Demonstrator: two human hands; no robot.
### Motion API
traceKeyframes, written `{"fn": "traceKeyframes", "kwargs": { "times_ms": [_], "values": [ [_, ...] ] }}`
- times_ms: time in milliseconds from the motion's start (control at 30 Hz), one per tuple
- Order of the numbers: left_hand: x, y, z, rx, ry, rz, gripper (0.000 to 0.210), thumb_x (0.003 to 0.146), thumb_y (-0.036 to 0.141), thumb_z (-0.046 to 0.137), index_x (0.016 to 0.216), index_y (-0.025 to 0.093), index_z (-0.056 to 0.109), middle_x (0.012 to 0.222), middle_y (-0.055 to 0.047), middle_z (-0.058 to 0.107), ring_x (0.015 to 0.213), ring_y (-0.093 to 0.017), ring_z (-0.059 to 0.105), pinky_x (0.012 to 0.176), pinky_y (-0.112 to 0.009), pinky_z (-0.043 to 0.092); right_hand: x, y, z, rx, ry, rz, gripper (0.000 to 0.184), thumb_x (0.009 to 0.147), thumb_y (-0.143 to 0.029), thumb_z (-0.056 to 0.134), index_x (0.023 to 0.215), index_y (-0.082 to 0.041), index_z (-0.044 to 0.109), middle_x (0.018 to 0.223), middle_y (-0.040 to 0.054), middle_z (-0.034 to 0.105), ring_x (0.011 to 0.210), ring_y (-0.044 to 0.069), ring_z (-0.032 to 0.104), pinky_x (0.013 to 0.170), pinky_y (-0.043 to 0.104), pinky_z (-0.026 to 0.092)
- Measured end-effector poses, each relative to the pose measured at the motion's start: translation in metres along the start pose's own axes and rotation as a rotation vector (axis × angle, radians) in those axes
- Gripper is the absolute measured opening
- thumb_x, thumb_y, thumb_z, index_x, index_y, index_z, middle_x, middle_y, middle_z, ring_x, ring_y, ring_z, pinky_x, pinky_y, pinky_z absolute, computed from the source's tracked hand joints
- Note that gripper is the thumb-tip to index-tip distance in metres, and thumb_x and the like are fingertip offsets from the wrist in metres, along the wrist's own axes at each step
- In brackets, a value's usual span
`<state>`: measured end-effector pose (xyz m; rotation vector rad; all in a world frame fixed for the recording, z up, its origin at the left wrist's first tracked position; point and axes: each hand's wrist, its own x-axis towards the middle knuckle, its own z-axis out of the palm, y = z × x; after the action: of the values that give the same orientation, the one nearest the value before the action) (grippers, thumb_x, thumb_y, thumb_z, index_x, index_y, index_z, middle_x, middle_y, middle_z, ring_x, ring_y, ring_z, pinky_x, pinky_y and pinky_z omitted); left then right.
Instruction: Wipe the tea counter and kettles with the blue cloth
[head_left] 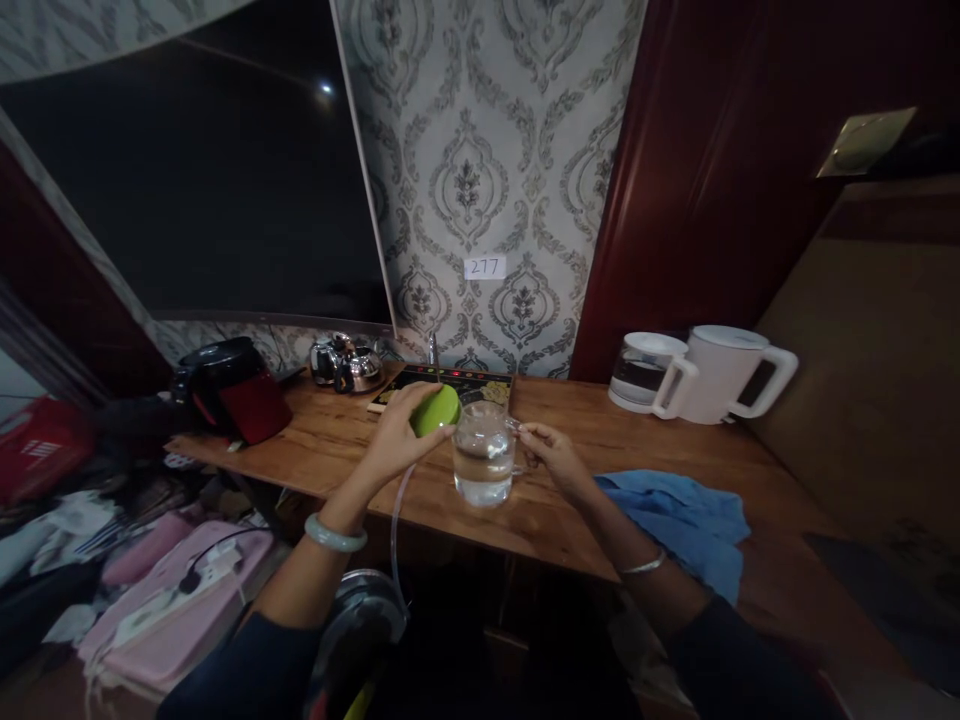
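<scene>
A clear glass jug (484, 465) with water in it is at the middle of the wooden table, near its front edge. My right hand (551, 455) is closed on the jug's handle at the right side. To the left of the jug's rim, my left hand (401, 430) grips a round lime-green lid (436, 410), which is tilted with its flat face toward the jug. Behind the hands lies a dark hot plate (491, 388) with a gold pattern and red lights. Whether the jug's base touches the table is hard to tell.
Several things stand on the wooden table (570, 520): a red-and-black appliance (251, 395), shiny metal kettles (360, 370), a white-lidded clear pitcher (645, 375) and a white kettle (724, 375). A blue cloth (675, 515) lies at right. A clear hose (397, 515) hangs over the front edge.
</scene>
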<state>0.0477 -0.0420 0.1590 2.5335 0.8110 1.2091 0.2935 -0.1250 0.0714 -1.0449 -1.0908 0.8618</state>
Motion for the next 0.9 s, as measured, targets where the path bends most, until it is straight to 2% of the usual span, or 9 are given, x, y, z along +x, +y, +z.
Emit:
{"fn": "traceKeyframes", "kwargs": {
  "times_ms": [167,300,367,433,567,667,767,833,900],
  "values": [
    [0.004,0.001,0.006,-0.034,0.035,-0.016,0.055,0.076,0.050,0.068,0.122,0.021,0.061,0.126,-0.009,0.063,0.118,-0.026,0.056,0.106,-0.044,0.042,-0.003,-0.002,-0.002,-0.038,0.008,-0.014,0.046,0.069,-0.065,0.070,0.079,-0.020,0.066,0.052,-0.0065,0.047,0.050,0.010,0.042,0.051,0.025,0.037],
    [-0.012,-0.014,0.008,-0.013,0.079,-0.116,0.054,0.076,0.051,0.067,0.121,0.022,0.061,0.127,-0.009,0.063,0.118,-0.026,0.057,0.107,-0.045,0.042,-0.007,0.002,-0.009,-0.067,0.085,-0.047,0.047,0.069,-0.066,0.069,0.084,-0.021,0.069,0.069,-0.0001,0.064,0.065,0.015,0.056,0.063,0.029,0.046],
    [-0.024,-0.028,0.010,-0.005,0.094,-0.172,0.054,0.075,0.051,0.066,0.120,0.022,0.062,0.127,-0.009,0.064,0.118,-0.027,0.057,0.106,-0.045,0.043,-0.013,0.006,-0.020,-0.081,0.152,-0.054,0.049,0.069,-0.066,0.069,0.090,-0.021,0.071,0.085,0.0039,0.070,0.079,0.019,0.061,0.072,0.032,0.048],
    [-0.035,-0.042,0.012,-0.010,0.093,-0.231,0.054,0.074,0.051,0.066,0.118,0.020,0.063,0.124,-0.010,0.065,0.116,-0.027,0.059,0.104,-0.046,0.045,-0.021,0.012,-0.035,-0.119,0.204,-0.018,0.052,0.069,-0.067,0.069,0.094,-0.021,0.071,0.091,0.0060,0.072,0.087,0.023,0.064,0.076,0.034,0.049],
    [-0.049,-0.058,0.018,-0.056,0.076,-0.314,0.056,0.072,0.053,0.066,0.116,0.018,0.064,0.121,-0.011,0.067,0.111,-0.028,0.062,0.099,-0.045,0.048,-0.041,0.026,-0.062,-0.185,0.264,0.082,0.057,0.066,-0.070,0.069,0.093,-0.020,0.071,0.088,0.0078,0.072,0.086,0.025,0.066,0.072,0.035,0.051],
    [-0.055,-0.062,0.025,-0.087,0.064,-0.334,0.057,0.074,0.054,0.065,0.119,0.019,0.064,0.121,-0.011,0.067,0.110,-0.027,0.063,0.097,-0.045,0.050,-0.058,0.038,-0.074,-0.264,0.279,0.104,0.055,0.071,-0.070,0.063,0.091,-0.020,0.071,0.088,0.0097,0.073,0.081,0.026,0.066,0.068,0.037,0.053],
    [-0.064,-0.070,0.032,-0.077,0.075,-0.362,0.058,0.073,0.056,0.064,0.117,0.018,0.064,0.119,-0.012,0.068,0.110,-0.027,0.063,0.097,-0.044,0.050,-0.076,0.046,-0.086,-0.572,0.317,-0.021,0.047,0.082,-0.062,0.052,0.091,-0.020,0.071,0.093,0.0112,0.073,0.088,0.028,0.065,0.077,0.042,0.053],
    [-0.072,-0.080,0.036,-0.029,0.086,-0.385,0.057,0.071,0.056,0.066,0.113,0.018,0.065,0.115,-0.012,0.069,0.107,-0.028,0.064,0.097,-0.046,0.050,-0.087,0.047,-0.097,-0.900,0.323,-0.156,0.039,0.087,-0.051,0.047,0.095,-0.021,0.071,0.100,0.0120,0.071,0.097,0.029,0.062,0.089,0.046,0.049],
    [-0.078,-0.089,0.039,0.025,0.086,-0.408,0.056,0.069,0.056,0.068,0.109,0.018,0.066,0.109,-0.011,0.071,0.103,-0.029,0.065,0.095,-0.049,0.051,-0.097,0.044,-0.109,-1.230,0.326,-0.219,0.036,0.090,-0.040,0.043,0.104,-0.019,0.069,0.110,0.0143,0.068,0.108,0.031,0.057,0.097,0.049,0.043]
  ]
}}
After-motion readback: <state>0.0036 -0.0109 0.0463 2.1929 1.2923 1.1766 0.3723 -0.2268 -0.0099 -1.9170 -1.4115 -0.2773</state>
